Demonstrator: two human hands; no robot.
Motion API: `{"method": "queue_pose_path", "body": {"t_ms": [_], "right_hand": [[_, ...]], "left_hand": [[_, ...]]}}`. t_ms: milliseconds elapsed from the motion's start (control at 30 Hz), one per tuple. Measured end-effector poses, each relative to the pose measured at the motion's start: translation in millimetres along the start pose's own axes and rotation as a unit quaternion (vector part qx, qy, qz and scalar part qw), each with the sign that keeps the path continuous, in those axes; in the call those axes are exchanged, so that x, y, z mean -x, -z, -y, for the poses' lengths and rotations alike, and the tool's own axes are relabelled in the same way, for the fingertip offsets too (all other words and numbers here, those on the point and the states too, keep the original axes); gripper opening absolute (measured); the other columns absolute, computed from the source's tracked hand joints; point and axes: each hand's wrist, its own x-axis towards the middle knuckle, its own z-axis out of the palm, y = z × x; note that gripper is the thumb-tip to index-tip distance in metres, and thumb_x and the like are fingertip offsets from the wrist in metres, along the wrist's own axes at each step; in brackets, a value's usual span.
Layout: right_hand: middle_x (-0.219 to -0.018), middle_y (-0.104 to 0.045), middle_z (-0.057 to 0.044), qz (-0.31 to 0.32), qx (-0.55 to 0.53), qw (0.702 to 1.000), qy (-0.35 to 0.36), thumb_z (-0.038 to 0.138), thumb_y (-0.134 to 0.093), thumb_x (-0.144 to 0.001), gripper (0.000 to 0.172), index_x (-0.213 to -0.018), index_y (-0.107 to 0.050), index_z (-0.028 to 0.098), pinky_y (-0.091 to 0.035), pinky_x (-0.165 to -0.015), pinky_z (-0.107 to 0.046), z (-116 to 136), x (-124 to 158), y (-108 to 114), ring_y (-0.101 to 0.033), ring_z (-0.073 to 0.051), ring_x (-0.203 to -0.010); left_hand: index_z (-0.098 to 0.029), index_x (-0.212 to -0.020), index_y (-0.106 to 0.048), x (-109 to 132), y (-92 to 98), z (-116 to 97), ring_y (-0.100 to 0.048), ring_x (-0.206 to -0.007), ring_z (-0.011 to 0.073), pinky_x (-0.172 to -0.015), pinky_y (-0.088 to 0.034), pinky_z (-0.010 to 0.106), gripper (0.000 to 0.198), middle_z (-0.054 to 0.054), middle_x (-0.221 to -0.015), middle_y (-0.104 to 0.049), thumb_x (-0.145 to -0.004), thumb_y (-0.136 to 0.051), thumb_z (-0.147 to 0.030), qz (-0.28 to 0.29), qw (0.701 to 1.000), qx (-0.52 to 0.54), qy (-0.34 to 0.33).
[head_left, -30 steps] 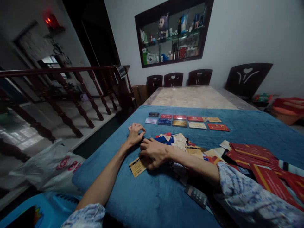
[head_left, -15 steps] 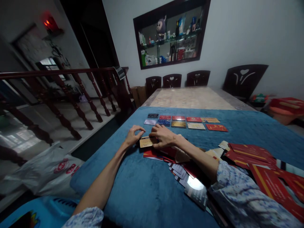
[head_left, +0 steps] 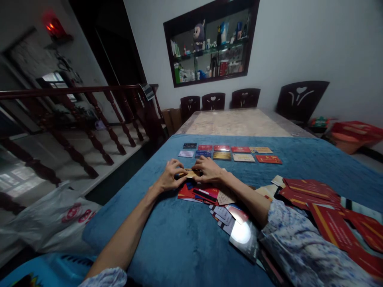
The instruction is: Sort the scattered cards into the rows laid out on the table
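Observation:
My left hand (head_left: 169, 179) and my right hand (head_left: 211, 169) meet over a gold card (head_left: 190, 173) on the blue cloth (head_left: 179, 247). Both hands pinch that card at its ends, fingers curled. Just below the hands lies a loose pile of cards (head_left: 209, 195), red, blue and cream. Beyond the hands, two neat rows of cards (head_left: 229, 152) lie side by side on the cloth. A spread of larger red cards (head_left: 317, 195) sits to the right of my right forearm.
The bare marble tabletop (head_left: 236, 123) extends past the cloth, with dark wooden chairs (head_left: 301, 99) round it. A wooden stair railing (head_left: 74, 119) runs along the left. A white plastic bag (head_left: 56, 219) lies on the floor at left. A wall cabinet (head_left: 209, 44) holds small items.
The gold card went from low on the cloth under my right hand up to between both hands. Both hands moved forward and closed on it. The camera shifted slightly.

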Motion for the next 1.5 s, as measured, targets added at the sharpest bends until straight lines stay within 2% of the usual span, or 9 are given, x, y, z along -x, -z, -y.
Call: {"method": "queue_pose_path", "body": {"t_ms": [100, 200, 333, 500, 700, 933, 1200, 1333, 1500], "right_hand": [[-0.094, -0.068, -0.010, -0.011, -0.008, 1.000, 0.000, 0.048, -0.061, -0.086, 0.034, -0.097, -0.074, 0.018, -0.032, -0.077, -0.034, -1.7, 1.6, -2.8, -0.049, -0.025, -0.097], [-0.094, -0.069, -0.009, -0.027, -0.029, 0.999, 0.004, 0.050, -0.060, -0.089, 0.038, -0.104, -0.074, 0.018, -0.032, -0.077, -0.033, -4.7, 2.3, -5.7, -0.050, -0.024, -0.096], [-0.095, -0.070, -0.009, -0.057, -0.055, 0.997, 0.015, 0.052, -0.065, -0.086, 0.041, -0.110, -0.073, 0.018, -0.033, -0.078, -0.034, -7.2, 0.9, -10.6, -0.051, -0.024, -0.094], [-0.090, -0.070, -0.007, -0.083, -0.050, 0.995, 0.021, 0.030, -0.066, -0.084, 0.025, -0.106, -0.073, 0.020, -0.035, -0.077, -0.033, -10.4, -1.7, -17.0, -0.051, -0.023, -0.091], [-0.091, -0.071, -0.007, -0.134, -0.104, 0.985, 0.003, 0.019, -0.061, -0.081, 0.018, -0.094, -0.073, 0.018, -0.039, -0.081, -0.034, -20.6, -3.4, -26.1, -0.053, -0.021, -0.086], [-0.084, -0.069, -0.007, -0.168, -0.155, 0.974, 0.001, 0.020, -0.061, -0.082, 0.011, -0.087, -0.070, 0.016, -0.042, -0.078, -0.032, -23.4, -4.9, -30.7, -0.054, -0.021, -0.084], [-0.077, -0.060, -0.003, -0.202, -0.169, 0.965, 0.007, 0.017, -0.056, -0.086, 0.009, -0.086, -0.065, 0.017, -0.039, -0.069, -0.026, -22.8, -9.1, -35.8, -0.051, -0.016, -0.072], [-0.085, -0.066, -0.006, -0.214, -0.134, 0.967, 0.020, 0.015, -0.054, -0.088, 0.015, -0.097, -0.066, 0.018, -0.039, -0.074, -0.030, -21.0, -8.5, -32.8, -0.051, -0.020, -0.081], [-0.099, -0.068, -0.011, -0.208, -0.047, 0.977, 0.002, 0.014, -0.049, -0.092, 0.026, -0.111, -0.065, 0.018, -0.037, -0.080, -0.036, -17.8, -6.3, -26.3, -0.047, -0.024, -0.092]], "left_hand": [[-0.022, -0.096, -0.077, 0.4, 0.0, 1.7, -0.053, -0.097, 0.0218, -0.089, -0.043, 0.040, 0.015, 0.007, -0.094, -0.068, -0.088, -0.065, -0.027, -0.006, 0.999, -0.002, -0.032], [-0.022, -0.099, -0.076, 1.0, 1.2, 5.4, -0.054, -0.095, 0.0218, -0.087, -0.043, 0.039, 0.018, 0.007, -0.092, -0.070, -0.091, -0.060, -0.023, -0.016, 0.997, -0.024, -0.065], [-0.020, -0.098, -0.075, 1.8, -1.7, 11.6, -0.056, -0.092, 0.0221, -0.085, -0.044, 0.038, 0.020, 0.006, -0.085, -0.072, -0.091, -0.057, -0.017, -0.043, 0.995, -0.049, -0.073], [-0.020, -0.088, -0.075, 1.1, -11.9, 11.0, -0.060, -0.084, 0.0199, -0.081, -0.047, 0.036, 0.015, 0.005, -0.079, -0.071, -0.088, -0.061, -0.015, -0.117, 0.993, -0.005, 0.008], [-0.019, -0.084, -0.075, -1.2, -22.7, 7.6, -0.065, -0.079, 0.0170, -0.076, -0.053, 0.029, 0.013, 0.004, -0.080, -0.071, -0.080, -0.065, -0.012, -0.185, 0.972, 0.102, 0.099], [-0.018, -0.083, -0.076, -5.1, -27.3, 2.7, -0.067, -0.077, 0.0165, -0.076, -0.053, 0.028, 0.012, 0.003, -0.083, -0.075, -0.079, -0.065, -0.018, -0.185, 0.951, 0.188, 0.162], [-0.018, -0.078, -0.075, -7.8, -33.2, 6.5, -0.065, -0.076, 0.0156, -0.071, -0.050, 0.025, 0.009, 0.002, -0.079, -0.074, -0.075, -0.067, -0.020, -0.156, 0.948, 0.217, 0.175], [-0.017, -0.081, -0.076, -7.7, -29.8, 6.9, -0.064, -0.076, 0.0158, -0.070, -0.049, 0.025, 0.011, 0.003, -0.079, -0.073, -0.076, -0.068, -0.024, -0.165, 0.948, 0.210, 0.174], [-0.017, -0.091, -0.074, -7.9, -27.7, 5.8, -0.064, -0.081, 0.0169, -0.073, -0.050, 0.026, 0.018, 0.004, -0.086, -0.074, -0.079, -0.066, -0.027, -0.192, 0.943, 0.214, 0.166]]}}
